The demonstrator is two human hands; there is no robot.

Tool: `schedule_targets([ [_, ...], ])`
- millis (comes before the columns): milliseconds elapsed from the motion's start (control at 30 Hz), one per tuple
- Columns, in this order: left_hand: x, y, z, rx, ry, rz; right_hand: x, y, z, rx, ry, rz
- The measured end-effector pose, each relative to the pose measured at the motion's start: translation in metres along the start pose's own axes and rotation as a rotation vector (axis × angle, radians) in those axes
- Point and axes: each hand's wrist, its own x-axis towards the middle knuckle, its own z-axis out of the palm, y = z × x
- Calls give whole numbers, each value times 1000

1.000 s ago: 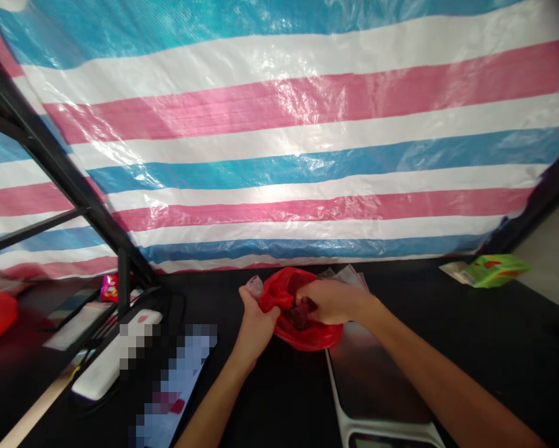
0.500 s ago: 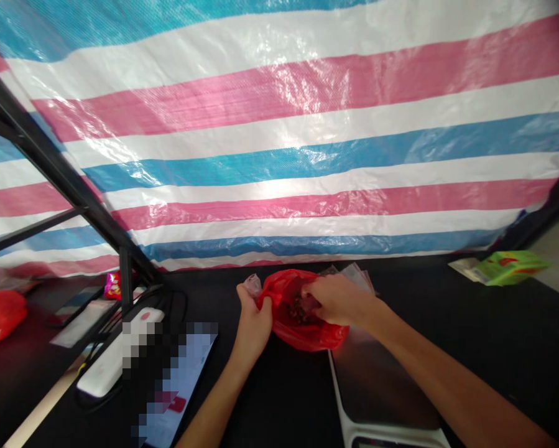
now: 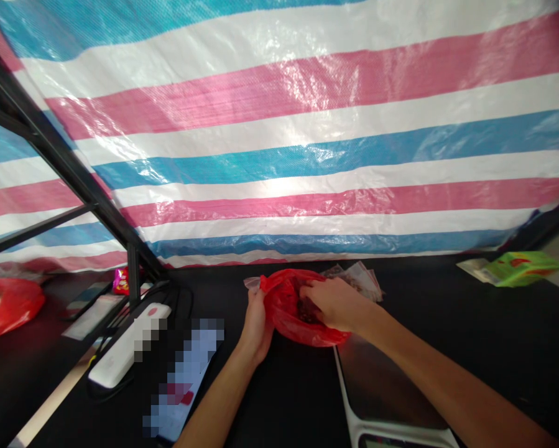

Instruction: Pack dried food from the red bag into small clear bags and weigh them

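Note:
A red plastic bag lies open on the black table, with dark reddish pieces inside it. My left hand is closed on the bag's left rim, together with a bit of clear plastic. My right hand reaches into the bag's mouth with curled fingers among the dark pieces. Whether those fingers hold any is hidden.
A metal scale platform sits just under my right forearm. Clear small bags lie behind the red bag. A green packet is at far right. A white power strip, a black frame post and another red bag are at left.
My right hand has gone deeper into the red bag. The left hand shifted a little on the rim. The view has drifted slightly.

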Motion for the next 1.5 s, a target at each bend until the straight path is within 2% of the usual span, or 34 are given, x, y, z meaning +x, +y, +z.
schedule_targets([
  [67, 3, 3, -4, 77, 40, 17, 0, -1, 0, -11, 6, 1],
  [167, 4, 6, -9, 337, 154, 4, 0, -3, -1, -22, 9, 10],
  [267, 0, 6, -8, 462, 144, -74, 0, -5, 1, -21, -5, -4],
  [400, -7, -1, 1, 302, 69, -94, 2, -6, 2, 20, -24, -50],
  [500, -6, -3, 4, 156, 63, -57, 2, -4, -1, 90, -52, -46],
  [567, -3, 1, 3, 151, 82, -55, 1, -1, -4, 162, -77, -26],
  [633, 0, 8, -1, 256, 87, 13, 0, 5, -5, 218, -93, -3],
  [767, -1, 23, -7, 579, 12, 361, -3, 20, -10, 267, -73, 27],
  [833, -2, 28, -7, 679, 2, 475, -7, 26, -18, 341, -36, 7],
  [967, -4, 32, -6, 738, -25, 547, -18, 26, -43, 535, 96, -117],
  [1100, -7, 32, -6, 795, 6, 666, -22, 12, -60, 642, 243, -176],
  [1267, -10, 33, -7, 894, 55, 809, -18, -9, -58, 620, 315, -199],
  [1367, -10, 33, -9, 914, -24, 832, -16, -18, -53, 531, 362, -217],
  [1500, -10, 33, -8, 1024, -114, 887, -12, -21, -44, 441, 362, -223],
])
